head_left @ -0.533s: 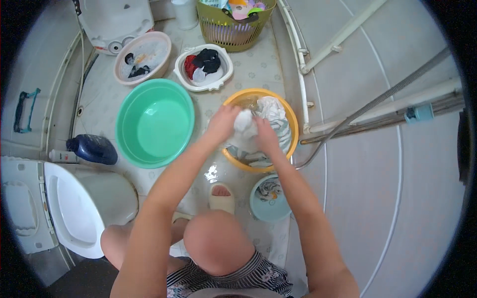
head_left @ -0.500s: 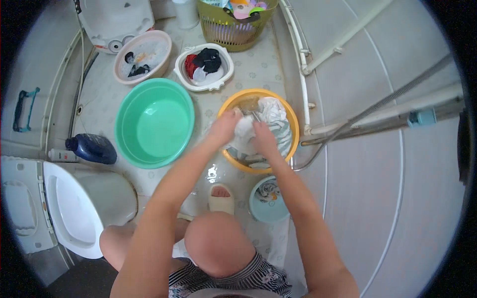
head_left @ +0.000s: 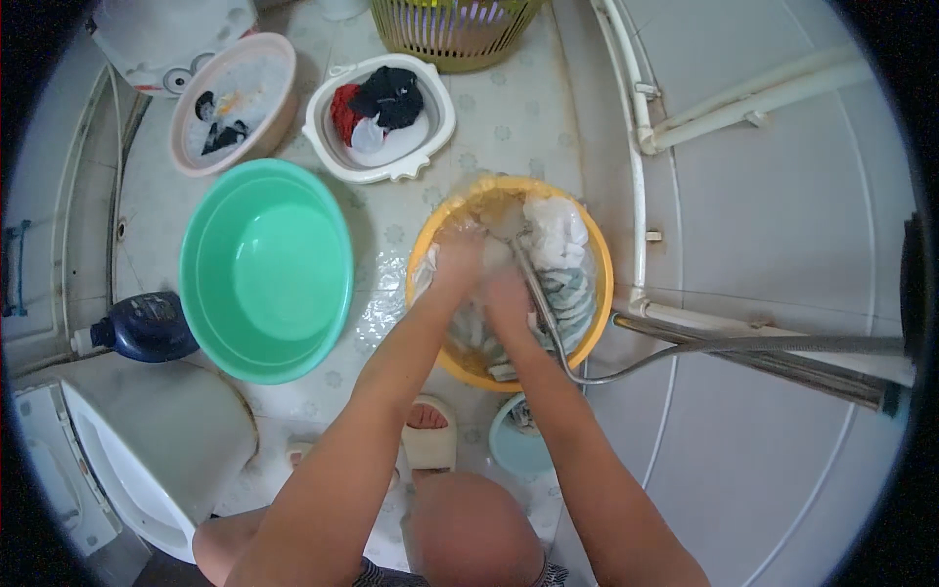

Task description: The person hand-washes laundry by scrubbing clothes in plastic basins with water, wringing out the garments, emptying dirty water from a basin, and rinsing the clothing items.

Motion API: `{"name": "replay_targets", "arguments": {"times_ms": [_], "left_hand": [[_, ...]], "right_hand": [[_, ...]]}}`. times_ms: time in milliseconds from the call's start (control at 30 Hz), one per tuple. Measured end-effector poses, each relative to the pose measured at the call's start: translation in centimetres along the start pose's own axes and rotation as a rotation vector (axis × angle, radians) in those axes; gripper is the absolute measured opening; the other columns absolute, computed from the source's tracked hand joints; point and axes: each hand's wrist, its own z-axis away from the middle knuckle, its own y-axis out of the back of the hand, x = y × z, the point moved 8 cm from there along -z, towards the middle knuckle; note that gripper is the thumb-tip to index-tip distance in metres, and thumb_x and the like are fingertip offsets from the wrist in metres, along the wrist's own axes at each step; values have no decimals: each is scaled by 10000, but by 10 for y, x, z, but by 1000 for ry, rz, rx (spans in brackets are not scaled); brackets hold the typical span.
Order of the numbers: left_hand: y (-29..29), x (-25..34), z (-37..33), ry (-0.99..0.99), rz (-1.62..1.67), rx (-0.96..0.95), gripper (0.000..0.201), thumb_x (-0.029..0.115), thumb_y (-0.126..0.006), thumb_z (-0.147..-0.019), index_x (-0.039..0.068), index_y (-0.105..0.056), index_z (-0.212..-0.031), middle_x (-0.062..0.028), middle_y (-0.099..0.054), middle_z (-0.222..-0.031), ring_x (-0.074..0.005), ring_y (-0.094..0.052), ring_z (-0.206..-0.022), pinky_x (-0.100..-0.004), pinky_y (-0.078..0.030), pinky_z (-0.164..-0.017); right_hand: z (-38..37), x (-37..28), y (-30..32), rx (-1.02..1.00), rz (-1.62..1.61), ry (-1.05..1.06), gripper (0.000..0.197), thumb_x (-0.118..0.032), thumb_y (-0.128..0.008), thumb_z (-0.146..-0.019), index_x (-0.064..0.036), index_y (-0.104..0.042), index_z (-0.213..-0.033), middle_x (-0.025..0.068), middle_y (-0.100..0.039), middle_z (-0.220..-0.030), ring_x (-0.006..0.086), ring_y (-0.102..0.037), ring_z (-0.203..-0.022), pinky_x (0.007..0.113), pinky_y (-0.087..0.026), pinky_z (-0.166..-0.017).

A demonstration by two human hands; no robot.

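Both my hands are down in the yellow basin (head_left: 604,293), blurred by motion and splashing water. My left hand (head_left: 462,256) is closed on a white cloth (head_left: 497,256), its fingertips hard to make out. Just to the right and nearer, my right hand (head_left: 504,298) is also closed on this cloth, its fingers partly hidden. A metal shower hose (head_left: 540,298) runs over the basin's near right rim and ends beside my right hand. White fabric (head_left: 556,233) and a green-and-white striped cloth (head_left: 567,305) lie wet along the basin's right side.
Left of the yellow basin stands a green basin (head_left: 279,284). Farther back are a white basin (head_left: 440,112) of dark and red clothes, a pink basin (head_left: 284,93) of suds, and an olive basket (head_left: 455,39). A light-blue bucket (head_left: 518,450), a toilet (head_left: 196,421) and a blue bottle (head_left: 152,326) stand nearby.
My hands have gone lower into the yellow basin with the white cloth, and water now splashes around them. The hose now shows lying across the basin. The view has shifted forward and closer.
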Motion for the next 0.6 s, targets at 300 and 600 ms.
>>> {"name": "replay_targets", "arguments": {"times_ms": [300,600], "left_hand": [[67,32,9,-12,155,-380,487,124,-573,-692,66,-486,-1167,-193,-599,-1001,-366,-583,-922,-457,-460,-784],[232,50,55,-177,622,326,299,34,-560,-696,42,-540,-993,-221,-560,-1059,-394,-541,-947,-418,-458,-778]], "right_hand": [[-6,8,40,91,-324,-119,256,-101,-480,-802,17,-537,-1022,239,-582,-991,397,-565,-936,441,-460,-794],[66,3,221,482,-572,-33,357,-90,-506,-773,-2,-495,-1119,230,-549,-992,391,-551,-885,441,-457,-728]]}}
